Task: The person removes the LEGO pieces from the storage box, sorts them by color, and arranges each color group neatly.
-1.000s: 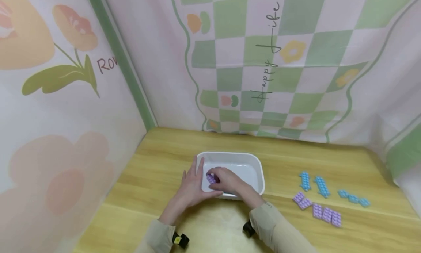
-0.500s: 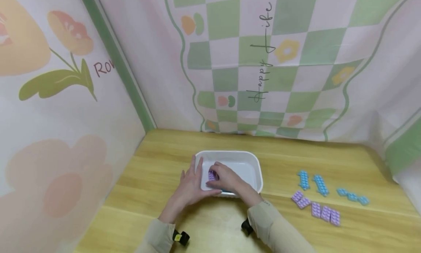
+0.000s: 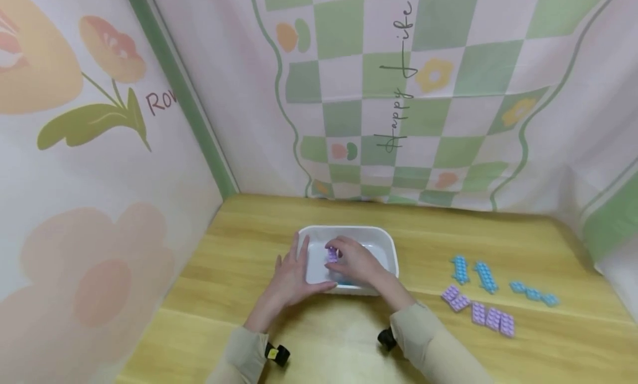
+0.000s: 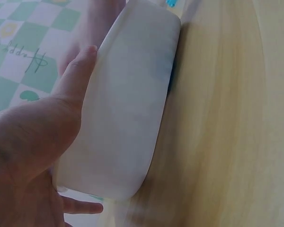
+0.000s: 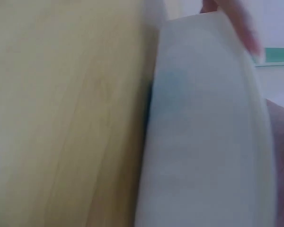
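A white rectangular tray [image 3: 391, 245] with low walls stands on the table, and its outer side wall [image 4: 128, 104] fills much of the left wrist view. My left hand [image 3: 289, 281] rests at the tray's left end, fingers straight and spread, thumb lying along the front rim. Inside the tray my right hand [image 3: 356, 262] pinches a small purple studded toy brick [image 3: 332, 255] between thumb and fingers, partly covering it. Something blue [image 3: 344, 282] shows behind the front wall, mostly hidden. In the right wrist view the tray wall [image 5: 199, 132] hides the right hand's fingertips.
On the wooden table [image 3: 239, 218] to the right lie several purple bricks [image 3: 478, 313], two long blue studded pieces [image 3: 461, 270] and a row of small blue ones [image 3: 533, 294]. Patterned curtains [image 3: 389, 96] hang at the back and left.
My right hand has moved the purple brick a little rightward and toward the back inside the tray. The left hand stays on the tray's left end.
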Demonstrator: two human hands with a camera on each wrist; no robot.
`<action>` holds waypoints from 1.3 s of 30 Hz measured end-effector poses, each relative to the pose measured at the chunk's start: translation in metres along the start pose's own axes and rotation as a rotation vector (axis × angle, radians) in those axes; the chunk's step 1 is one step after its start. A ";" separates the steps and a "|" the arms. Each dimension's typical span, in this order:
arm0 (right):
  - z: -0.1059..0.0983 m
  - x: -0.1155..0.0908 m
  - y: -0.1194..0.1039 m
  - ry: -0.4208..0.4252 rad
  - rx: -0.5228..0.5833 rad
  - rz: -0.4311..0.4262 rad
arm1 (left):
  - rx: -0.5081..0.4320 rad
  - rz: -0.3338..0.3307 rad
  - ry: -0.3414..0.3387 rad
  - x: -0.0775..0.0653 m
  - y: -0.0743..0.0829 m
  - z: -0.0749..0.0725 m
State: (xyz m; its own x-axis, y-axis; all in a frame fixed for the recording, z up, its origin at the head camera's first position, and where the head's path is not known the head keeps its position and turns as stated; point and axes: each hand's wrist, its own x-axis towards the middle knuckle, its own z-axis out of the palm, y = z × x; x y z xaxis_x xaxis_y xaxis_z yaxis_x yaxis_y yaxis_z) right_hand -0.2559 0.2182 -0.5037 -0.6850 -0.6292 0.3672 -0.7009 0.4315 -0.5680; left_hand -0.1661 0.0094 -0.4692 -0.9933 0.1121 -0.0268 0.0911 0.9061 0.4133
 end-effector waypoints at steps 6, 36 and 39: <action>-0.010 -0.027 0.020 0.073 -0.045 -0.041 | -0.008 0.003 -0.006 0.001 0.000 0.000; -0.177 -0.234 0.013 0.336 -0.264 0.297 | -0.019 -0.029 -0.050 0.008 0.001 -0.004; -0.185 -0.258 0.021 0.280 -0.277 0.402 | -0.008 -0.037 -0.053 0.008 0.000 -0.003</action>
State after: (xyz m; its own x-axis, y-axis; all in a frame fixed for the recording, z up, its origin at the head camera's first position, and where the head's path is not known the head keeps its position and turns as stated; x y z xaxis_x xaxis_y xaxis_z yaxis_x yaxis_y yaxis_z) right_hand -0.1304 0.5092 -0.4742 -0.9093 -0.2008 0.3645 -0.3737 0.7793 -0.5030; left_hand -0.1745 0.0089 -0.4663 -0.9909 0.1002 -0.0901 0.0536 0.9066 0.4187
